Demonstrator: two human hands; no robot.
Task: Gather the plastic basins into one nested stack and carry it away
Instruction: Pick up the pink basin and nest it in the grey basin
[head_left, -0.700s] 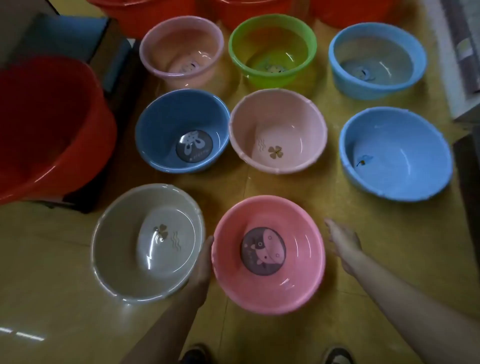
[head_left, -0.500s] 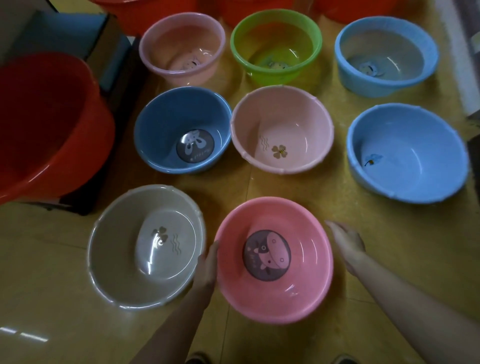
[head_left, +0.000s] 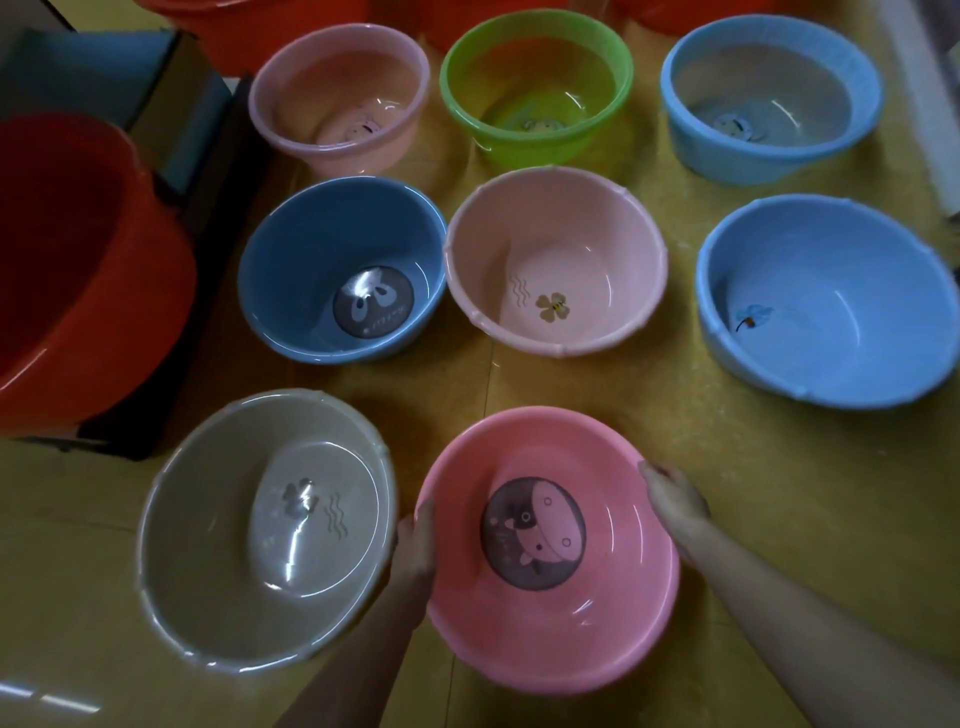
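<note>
Several plastic basins sit open side up on a yellow floor. Nearest me is a pink basin (head_left: 597, 623) with a round cartoon print. My left hand (head_left: 415, 545) grips its left rim and my right hand (head_left: 672, 501) holds its right rim. A grey basin (head_left: 208, 545) lies just to its left. In the middle row are a dark blue basin (head_left: 311, 249), a pale pink basin (head_left: 597, 234) and a light blue basin (head_left: 857, 322). The far row has a translucent pink basin (head_left: 337, 83), a green basin (head_left: 535, 67) and a light blue basin (head_left: 769, 78).
A large red tub (head_left: 78, 270) rests on a dark box (head_left: 208, 171) at the left. More red tubs (head_left: 249, 26) line the far edge. A pale strip (head_left: 930, 104) runs along the right side. The basins stand close together in rows.
My right hand has moved left and closed on the pink basin's right rim. My left hand stays on the left rim. The pink basin has shifted slightly toward me.
</note>
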